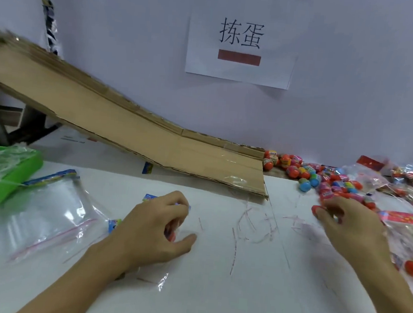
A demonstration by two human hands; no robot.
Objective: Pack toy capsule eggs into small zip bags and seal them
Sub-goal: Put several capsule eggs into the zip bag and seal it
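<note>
**Eggs lie to the right, the open bag waits at the left hand**

The heap of eggs (327, 180) sits on the table (214, 292) at the far right, at the foot of the cardboard chute (119, 124), and it is the right hand (348, 226) that reaches it. That hand lies at the near edge of the heap, its fingers curled down over a red egg (316, 209) that shows at the fingertips; the grip looks closed on it, though how many eggs it holds I cannot tell.

The left hand (155, 229) rests near the middle of the table, well apart from the heap. Its fingers are curled round something red, probably an egg, and the thin clear film of a small bag (163, 279) seems to run under the palm; the bag's mouth is not clear enough to place.

So the coming move, as I judge it, runs leftward across the table: the right hand carries its egg from the heap to the left hand. A stack of spare bags (47, 218) lies further left, beside a green tray (8, 175). Filled bags (410, 187) pile at the far right.
</note>
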